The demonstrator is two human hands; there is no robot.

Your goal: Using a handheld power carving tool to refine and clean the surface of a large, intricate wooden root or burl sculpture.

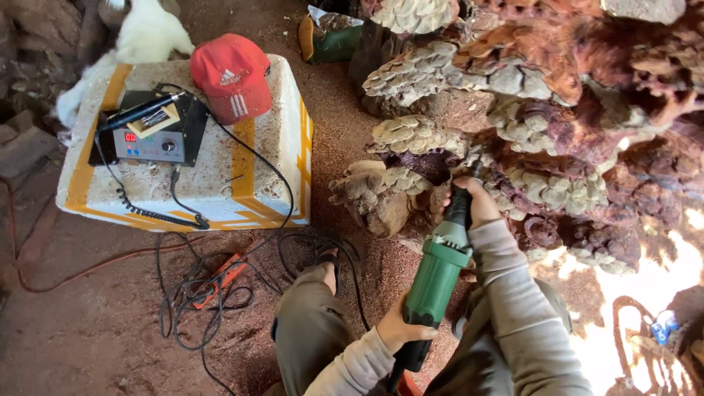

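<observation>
Head view: both hands (402, 330) (475, 202) clench green grinder (436, 275), tip seemingly against carved wood (513, 139).

Single view only: a head-worn camera looks steeply down from above the person's bent knees onto the dirt floor (95, 323). It sits close to the left hand (400, 330) and right hand (477, 205), which fall low and right of centre. The white foam box (220, 183) lies upper left, the carved wood mass (528, 132) upper right.
</observation>
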